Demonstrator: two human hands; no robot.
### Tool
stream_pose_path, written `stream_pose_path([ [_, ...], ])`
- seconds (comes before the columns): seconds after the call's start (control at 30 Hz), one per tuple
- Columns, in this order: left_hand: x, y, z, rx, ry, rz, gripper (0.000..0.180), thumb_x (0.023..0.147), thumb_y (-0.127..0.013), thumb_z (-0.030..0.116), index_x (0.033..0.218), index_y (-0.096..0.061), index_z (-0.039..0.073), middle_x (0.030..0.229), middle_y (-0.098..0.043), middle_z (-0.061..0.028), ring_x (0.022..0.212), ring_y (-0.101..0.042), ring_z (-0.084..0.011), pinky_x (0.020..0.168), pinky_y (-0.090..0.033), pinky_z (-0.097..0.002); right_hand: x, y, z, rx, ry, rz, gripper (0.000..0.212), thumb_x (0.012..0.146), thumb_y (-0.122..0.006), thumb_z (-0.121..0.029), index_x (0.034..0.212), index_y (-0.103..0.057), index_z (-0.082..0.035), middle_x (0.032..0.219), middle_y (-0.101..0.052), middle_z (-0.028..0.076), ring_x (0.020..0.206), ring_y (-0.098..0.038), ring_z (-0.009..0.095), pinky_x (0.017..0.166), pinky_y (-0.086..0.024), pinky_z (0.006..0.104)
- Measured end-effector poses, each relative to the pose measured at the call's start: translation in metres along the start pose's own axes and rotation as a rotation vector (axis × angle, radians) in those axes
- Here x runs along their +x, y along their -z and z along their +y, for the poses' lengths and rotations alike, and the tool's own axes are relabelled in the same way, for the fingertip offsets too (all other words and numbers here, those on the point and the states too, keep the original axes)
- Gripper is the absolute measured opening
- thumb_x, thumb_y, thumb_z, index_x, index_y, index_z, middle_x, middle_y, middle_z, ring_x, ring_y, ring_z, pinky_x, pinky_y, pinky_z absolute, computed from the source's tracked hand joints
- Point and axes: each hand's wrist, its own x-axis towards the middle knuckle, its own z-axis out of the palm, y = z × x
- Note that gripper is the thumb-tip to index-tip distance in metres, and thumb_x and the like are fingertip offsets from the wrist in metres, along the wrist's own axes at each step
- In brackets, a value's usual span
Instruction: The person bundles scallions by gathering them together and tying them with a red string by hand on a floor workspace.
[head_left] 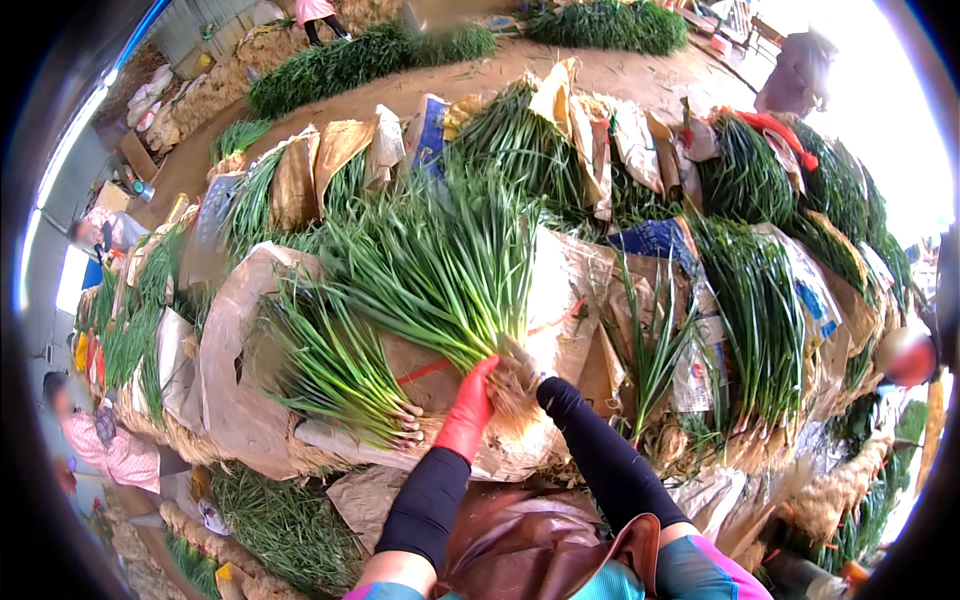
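Both hands are at the root end of a large bunch of green onions (pixel 440 260), whose leaves fan out away from me. My left hand (pixel 468 410), in a red glove, is closed round the pale stems from the left. From the right, my right hand (pixel 526 368), in a greyish glove, grips the bunch beside its tan roots; its fingers are partly hidden. Just left of my hands a smaller bunch of green onions (pixel 350 375) lies flat, its white bulbs toward me. Brown sacking (pixel 235 350) lies beneath, with a red strip (pixel 425 371) across it.
More onion bundles (pixel 748 310) on sacks and paper sheets surround the work surface. A few loose stalks (pixel 655 350) lie to my right. Long green heaps (pixel 350 75) stand on the dirt floor beyond. People work at the left (pixel 110 445) and far right (pixel 797 70).
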Motion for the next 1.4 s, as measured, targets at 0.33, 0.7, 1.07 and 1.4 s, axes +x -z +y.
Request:
stream_pose_path([
  [0.33,-0.018,-0.010,0.031,0.789,0.052,0.115,0.020,0.077,-0.062,0.025,0.082,-0.064,0.005,0.054,-0.053,-0.0005,0.045,-0.045,-0.0104,0.043,-0.034,-0.0252,-0.030,0.009,0.046,0.307,0.027,0.172,0.049,0.091,-0.047,-0.009,0.136,-0.031,-0.006,0.125,-0.044,0.008,0.108,-0.046,0.015,0.090,-0.039,0.0236],
  [0.7,0.009,0.035,0.073,1.271,0.219,0.047,0.017,0.076,-0.063,0.017,0.085,-0.066,0.003,0.064,-0.063,-0.0041,0.047,-0.052,-0.0117,0.043,-0.040,-0.0257,-0.054,-0.010,0.025,-0.615,0.267,0.510,0.038,0.081,-0.057,-0.010,0.118,-0.054,-0.013,0.119,-0.053,0.014,0.108,-0.051,0.031,0.091,-0.042,0.0346],
  [1.07,-0.049,0.032,0.053,0.759,-0.326,0.167,0.030,0.085,-0.059,0.018,0.110,-0.053,0.002,0.088,-0.061,-0.0053,0.072,-0.059,-0.0105,0.061,-0.047,-0.0219,-0.033,-0.040,0.020,-0.967,0.505,0.621,0.041,0.073,-0.062,-0.004,0.114,-0.056,-0.008,0.119,-0.049,0.017,0.104,-0.048,0.034,0.087,-0.042,0.0411],
  [1.4,-0.162,0.184,0.029,0.176,-0.302,0.873,0.041,0.088,-0.053,0.033,0.117,-0.048,0.004,0.106,-0.054,-0.0091,0.099,-0.053,-0.0200,0.085,-0.044,-0.0335,0.030,-0.159,0.052,-0.894,0.170,-0.048,0.046,0.081,-0.055,-0.031,0.116,-0.049,-0.002,0.106,-0.057,0.020,0.097,-0.056,0.035,0.082,-0.045,0.0395],
])
